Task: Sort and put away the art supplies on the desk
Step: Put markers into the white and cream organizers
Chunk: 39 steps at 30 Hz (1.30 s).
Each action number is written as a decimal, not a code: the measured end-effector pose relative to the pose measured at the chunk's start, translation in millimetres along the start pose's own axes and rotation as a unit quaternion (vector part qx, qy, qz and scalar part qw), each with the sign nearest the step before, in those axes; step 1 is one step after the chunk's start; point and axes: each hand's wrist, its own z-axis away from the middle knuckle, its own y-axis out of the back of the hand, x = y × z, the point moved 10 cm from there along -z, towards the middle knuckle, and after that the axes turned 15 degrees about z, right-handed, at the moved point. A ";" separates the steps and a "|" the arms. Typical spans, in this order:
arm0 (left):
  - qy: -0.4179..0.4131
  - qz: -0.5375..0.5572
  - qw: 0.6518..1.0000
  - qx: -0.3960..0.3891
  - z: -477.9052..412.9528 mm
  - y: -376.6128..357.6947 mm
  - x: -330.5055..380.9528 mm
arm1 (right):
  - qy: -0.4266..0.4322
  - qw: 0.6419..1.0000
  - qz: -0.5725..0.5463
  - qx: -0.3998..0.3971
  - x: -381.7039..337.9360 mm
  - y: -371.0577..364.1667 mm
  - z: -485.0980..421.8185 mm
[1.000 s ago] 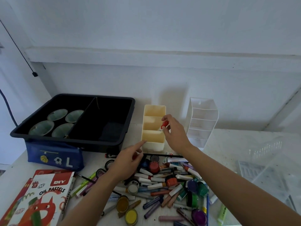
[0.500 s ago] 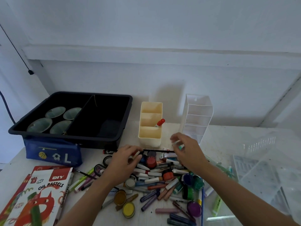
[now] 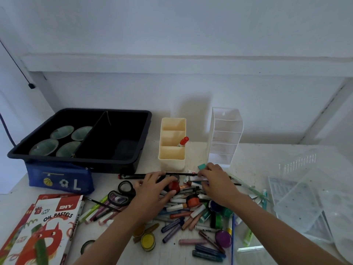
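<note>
both hands have dropped away from the cream organiser (image 3: 172, 163) and are now working in the heap of crayons and markers (image 3: 191, 213). nearest, the oil pastels box (image 3: 47, 226) is lying at the desk's (image 3: 196, 153) front left, with a yellow paint pot (image 3: 148, 240) sitting at the heap's near edge. the left hand (image 3: 152, 188) is curling over the red paint pot (image 3: 174, 185), thumb on its near side and fingers over the far side, gripping it in the heap. just beside it, the right hand (image 3: 214, 180) is bending its fingers down onto the white paint tubes (image 3: 192, 177); whether they're actually gripping one, can't tell. scissors (image 3: 125, 182) are lying left of the left hand. farther back, the blue pencil case (image 3: 61, 180) is sitting against the black tray (image 3: 80, 160). the red-capped marker (image 3: 183, 140) is leaning in the cream organiser's middle compartment, and the clear drawer unit (image 3: 225, 134) is standing to its right.
</note>
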 end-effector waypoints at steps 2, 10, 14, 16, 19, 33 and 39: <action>-0.005 0.008 1.000 0.011 0.0 2.8 0.5 | -0.003 1.000 0.018 -0.001 -0.7 0.1 -1.5; -0.011 0.066 0.997 0.036 1.9 12.3 -11.3 | -0.004 0.999 -0.033 0.014 1.4 9.9 3.5; -0.019 0.071 0.997 0.039 0.0 14.4 -11.3 | 0.007 0.991 -0.127 0.038 -3.9 25.5 3.4; -0.018 0.083 0.995 0.047 -1.9 16.9 -10.0 | 0.010 0.983 -0.173 0.052 -8.1 37.0 2.2; -0.005 0.102 0.993 0.064 -3.4 22.4 -11.9 | 0.003 0.971 -0.231 0.053 -13.0 51.1 -1.3; -0.024 0.093 0.995 0.003 -7.7 14.0 -9.3 | -0.064 0.941 -0.331 -0.016 -6.0 34.5 -13.4; -0.047 0.124 0.987 0.085 -17.8 48.7 1.1 | -0.037 0.953 -0.295 0.062 -14.3 70.2 -28.7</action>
